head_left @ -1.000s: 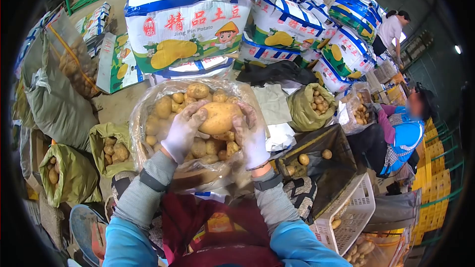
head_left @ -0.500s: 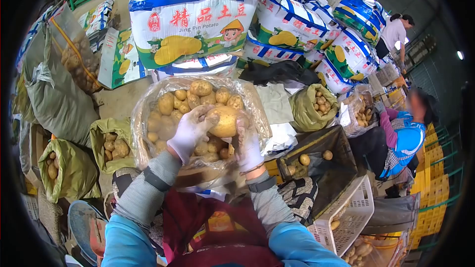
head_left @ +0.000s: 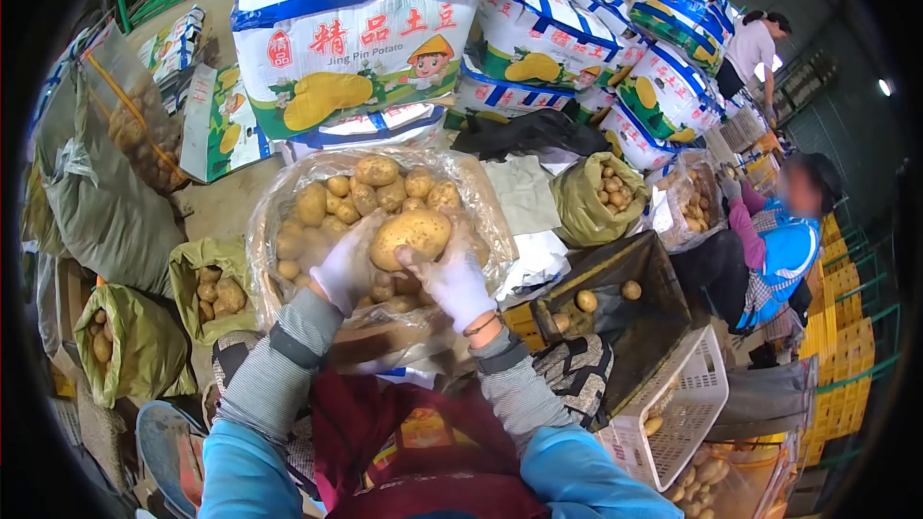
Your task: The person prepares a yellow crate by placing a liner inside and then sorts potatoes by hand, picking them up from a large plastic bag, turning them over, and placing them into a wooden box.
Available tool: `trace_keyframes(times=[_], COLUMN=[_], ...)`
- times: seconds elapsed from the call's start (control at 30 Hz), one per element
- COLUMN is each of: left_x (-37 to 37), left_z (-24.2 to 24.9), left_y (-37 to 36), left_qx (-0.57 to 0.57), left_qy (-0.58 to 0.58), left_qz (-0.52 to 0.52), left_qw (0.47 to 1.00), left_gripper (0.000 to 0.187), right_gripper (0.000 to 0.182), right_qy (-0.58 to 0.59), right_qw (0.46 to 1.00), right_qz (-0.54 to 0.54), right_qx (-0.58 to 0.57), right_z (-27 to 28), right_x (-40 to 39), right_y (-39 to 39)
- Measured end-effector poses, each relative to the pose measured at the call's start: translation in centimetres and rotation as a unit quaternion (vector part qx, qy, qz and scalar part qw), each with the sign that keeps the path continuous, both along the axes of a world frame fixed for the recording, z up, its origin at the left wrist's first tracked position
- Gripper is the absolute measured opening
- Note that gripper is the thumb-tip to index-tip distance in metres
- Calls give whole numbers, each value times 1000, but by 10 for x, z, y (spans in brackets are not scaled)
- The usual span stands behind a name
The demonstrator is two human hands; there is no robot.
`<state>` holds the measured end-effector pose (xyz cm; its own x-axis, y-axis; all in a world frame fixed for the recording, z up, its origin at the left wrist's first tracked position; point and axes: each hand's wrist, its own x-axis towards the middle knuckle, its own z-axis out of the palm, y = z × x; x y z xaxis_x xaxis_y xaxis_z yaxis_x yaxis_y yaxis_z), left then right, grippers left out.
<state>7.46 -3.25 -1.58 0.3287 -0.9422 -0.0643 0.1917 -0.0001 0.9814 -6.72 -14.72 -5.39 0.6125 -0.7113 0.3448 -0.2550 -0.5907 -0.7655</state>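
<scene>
A large yellow-brown potato (head_left: 411, 236) is held between my two hands, above a plastic-lined box (head_left: 258, 248) of potatoes. My left hand (head_left: 348, 267), in a pale glove, grips it from the left side. My right hand (head_left: 456, 274), gloved too, wraps its right end, with the thumb pressed on the lower front. Several more potatoes (head_left: 377, 170) fill the box behind and below my hands. My forearms hide part of the box's near side.
Green sacks of potatoes (head_left: 213, 290) stand at left, with another sack (head_left: 598, 200) at right. A dark bin (head_left: 625, 322) and a white crate (head_left: 673, 404) lie to my right. Printed potato cartons (head_left: 356, 48) are stacked ahead. A co-worker (head_left: 779, 240) sits at right; another person (head_left: 755, 56) is farther back.
The potato has turned in my hands and shifted slightly left. My right thumb has come round to its front, and the whole view has slid a little left.
</scene>
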Motion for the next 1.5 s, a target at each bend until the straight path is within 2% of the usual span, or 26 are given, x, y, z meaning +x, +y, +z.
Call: trace_keyframes(times=[0.07, 0.13, 0.27, 0.3, 0.37, 0.4, 0.43, 0.47, 0.57, 0.6, 0.7, 0.77, 0.8, 0.87, 0.9, 0.97, 1.03, 1.07, 1.1, 1.2, 1.23, 1.27, 1.37, 1.43, 1.47, 1.5], left_x=[1, 2, 3, 7, 1, -7, -15, -19, -8, -5, -8, -5, -4, -2, -2, -1, 4, 8, 16, 18, 30, 27, 21, 26, 28, 30], left_z=[3, 6, -4, -12, -1, 11, 12, 13, 8, 2, -7, -14, -13, -11, -13, -15, -11, -10, -9, 8, -9, -1, 26, 27, 27, 27], left_y=[0, 5, 8, 3, -8, -8, -13, -15, -9, -7, -3, 0, 2, 5, 6, 9, 7, 7, 8, 12, 13, 15, 13, 14, 14, 13], left_qx=[10, 18, -27, -79, -96, 11, 4, 1, 8, -14, -46, -50, -45, -34, -39, -37, -14, 5, 37, 23, -5, -13, 5, 15, 18, 21], left_qy=[-74, -230, -453, -508, -248, 34, 42, 50, 59, 34, -8, -28, -35, -49, -70, -70, 5, 59, 144, 226, 230, 234, 225, 182, 203, 222], left_qz=[8, 21, 37, 33, -23, -75, -80, -76, -40, -6, 71, 93, 97, 103, 112, 115, 105, 99, 92, 102, 81, 97, 154, 144, 146, 147], left_qw=[997, 973, 890, 857, 964, 997, 996, 996, 997, 999, 996, 994, 994, 993, 990, 990, 994, 993, 985, 969, 970, 967, 962, 973, 968, 963], left_gripper=[71, 82, 76, 70, 61, 62, 63, 66, 68, 68, 69, 69, 69, 70, 70, 69, 66, 64, 62, 52, 54, 54, 55, 55, 54, 54], right_gripper=[50, 52, 54, 54, 56, 55, 54, 52, 44, 52, 48, 48, 46, 44, 40, 32, 23, 20, 24, 17, 20, 24, 38, 51, 39, 44], right_qy=[-29, -81, -303, -255, -280, -339, -397, -441, -505, -550, -586, -557, -609, -601, -602, -416, 36, 270, 342, 19, -205, -396, -182, -51, -30, 159], right_qw=[990, 891, 782, 705, 650, 619, 584, 471, 515, 463, 570, 633, 436, 382, 401, 610, 852, 883, 854, 940, 891, 727, 858, 927, 943, 975], right_qz=[3, 2, 31, 66, 114, 120, 128, 138, 15, -44, -128, -173, -281, -448, -467, -519, -459, -361, -379, -338, -291, -233, -222, -79, -46, -40], right_qx=[140, 446, 544, 659, 697, 698, 697, 751, 693, 694, 562, 509, 600, 540, 508, 430, 251, 129, 96, 29, 283, 510, 427, 363, 327, 152], right_z=[2, 18, 25, 35, -2, -11, -20, -4, -22, -15, -50, -154, -101, -109, -161, -212, -212, -211, -100, -112, -97, -82, -36, -42, -41, -30], right_x=[-3, -13, -8, -14, -11, -18, -25, -35, -79, -100, -189, -249, -258, -272, -283, -296, -299, -291, -236, -196, -180, -156, -73, -37, -14, 3], right_y=[-8, -15, 14, 17, 16, 4, -6, -12, -82, -100, -158, -215, -189, -186, -203, -215, -219, -225, -176, -197, -207, -212, -175, -167, -156, -143])
